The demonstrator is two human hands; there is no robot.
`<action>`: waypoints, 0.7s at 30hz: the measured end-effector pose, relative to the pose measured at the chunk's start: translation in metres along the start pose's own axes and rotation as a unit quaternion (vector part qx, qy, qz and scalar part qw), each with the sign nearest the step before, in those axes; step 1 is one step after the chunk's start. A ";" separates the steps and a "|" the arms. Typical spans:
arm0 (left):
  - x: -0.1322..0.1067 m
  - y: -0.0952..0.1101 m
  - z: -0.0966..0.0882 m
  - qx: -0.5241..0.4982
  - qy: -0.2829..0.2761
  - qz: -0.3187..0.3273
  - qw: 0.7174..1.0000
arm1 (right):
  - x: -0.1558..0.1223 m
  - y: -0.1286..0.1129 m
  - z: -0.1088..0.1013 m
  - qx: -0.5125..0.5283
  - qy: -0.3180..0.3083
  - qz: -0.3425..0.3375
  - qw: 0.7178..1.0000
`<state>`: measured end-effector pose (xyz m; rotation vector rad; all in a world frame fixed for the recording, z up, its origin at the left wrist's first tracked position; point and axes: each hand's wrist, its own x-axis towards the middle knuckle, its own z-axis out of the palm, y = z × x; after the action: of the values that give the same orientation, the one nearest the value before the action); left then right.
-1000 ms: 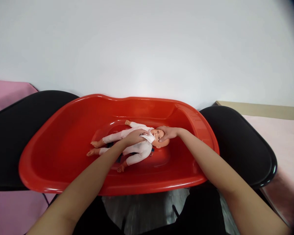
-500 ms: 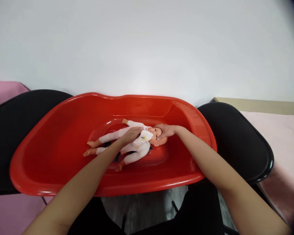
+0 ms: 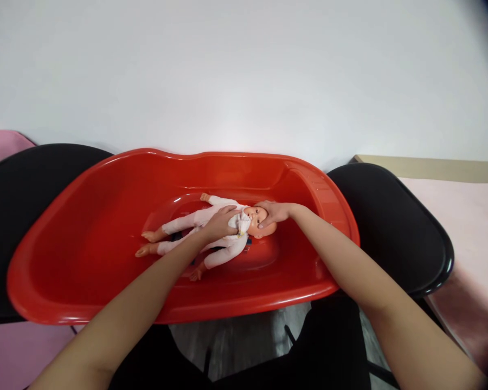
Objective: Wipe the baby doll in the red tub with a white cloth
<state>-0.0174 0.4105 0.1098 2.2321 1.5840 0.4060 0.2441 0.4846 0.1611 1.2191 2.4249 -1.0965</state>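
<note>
A baby doll in white clothes lies on its back in a red baby bathtub, head to the right and feet to the left. At its chest, my left hand has its fingers closed on a white bib, which is bunched up below the chin. The palm and part of the doll's torso are hidden by that hand. My right hand is wrapped over the top of the doll's head, thumb across the forehead and fingers on the far side.
The tub rests across two black seats or stools, one at the left and one at the right. Behind it rises a pale wall. Pink surfaces lie at both sides. Dark-clothed legs are below the tub's near rim.
My left hand has closed on the bib, which lay flatter on the chest and is now crumpled toward the chin. The right hand stays on the doll's head. The view has shifted slightly.
</note>
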 end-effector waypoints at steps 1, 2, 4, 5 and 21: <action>-0.001 0.000 0.003 0.011 -0.031 0.012 0.999 | 0.001 0.001 0.000 -0.004 0.000 -0.001 1.000; -0.003 0.000 0.007 0.026 -0.055 0.019 0.998 | 0.002 0.001 0.001 -0.009 0.000 -0.001 1.000; -0.005 0.002 0.014 0.065 -0.065 0.019 0.996 | 0.004 0.003 0.002 -0.019 0.003 0.000 1.000; -0.006 0.003 0.018 0.085 -0.059 0.023 0.994 | 0.004 0.003 0.003 -0.022 0.004 0.000 1.000; 0.003 0.005 0.042 0.164 -0.016 0.038 0.986 | 0.002 0.003 -0.002 -0.026 0.011 0.019 0.999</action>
<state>0.0065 0.4057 0.0748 2.5340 1.6522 0.1346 0.2448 0.4883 0.1596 1.2622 2.4203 -1.0095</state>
